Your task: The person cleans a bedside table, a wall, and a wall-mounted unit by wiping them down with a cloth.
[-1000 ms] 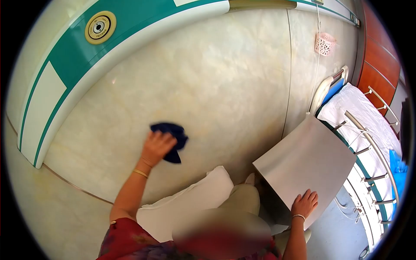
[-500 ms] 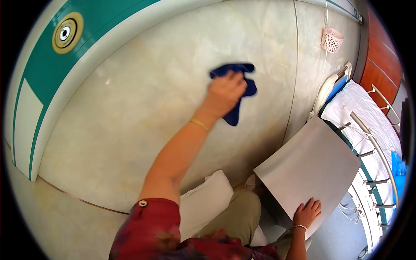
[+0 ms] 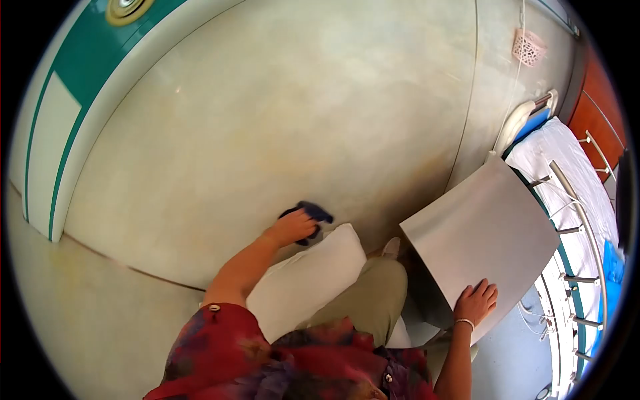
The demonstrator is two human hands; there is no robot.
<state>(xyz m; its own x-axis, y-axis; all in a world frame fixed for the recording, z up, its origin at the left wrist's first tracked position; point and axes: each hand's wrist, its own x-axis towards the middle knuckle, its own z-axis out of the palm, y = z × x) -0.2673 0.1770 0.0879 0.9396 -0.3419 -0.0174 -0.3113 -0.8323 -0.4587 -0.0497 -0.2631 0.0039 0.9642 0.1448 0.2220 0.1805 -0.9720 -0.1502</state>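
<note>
My left hand (image 3: 293, 227) holds a dark blue cloth (image 3: 319, 212) against the pale wall (image 3: 280, 127), low down near the white cushion-like object (image 3: 310, 277). The cloth is bunched under the fingers, with its ends sticking out. On the grey metal cabinet top (image 3: 480, 227), near its front edge, rests my right hand (image 3: 475, 302), its fingers a little spread and nothing held.
A bed with a white sheet (image 3: 560, 160) and a curved metal side rail (image 3: 581, 207) stands at the right. Above it, a pink basket (image 3: 529, 48) hangs on the wall. A green and white panel (image 3: 100, 63) runs along the upper left.
My left hand has moved down and to the left along the wall with the blue cloth. The view has shifted somewhat. My right hand stays on the metal top.
</note>
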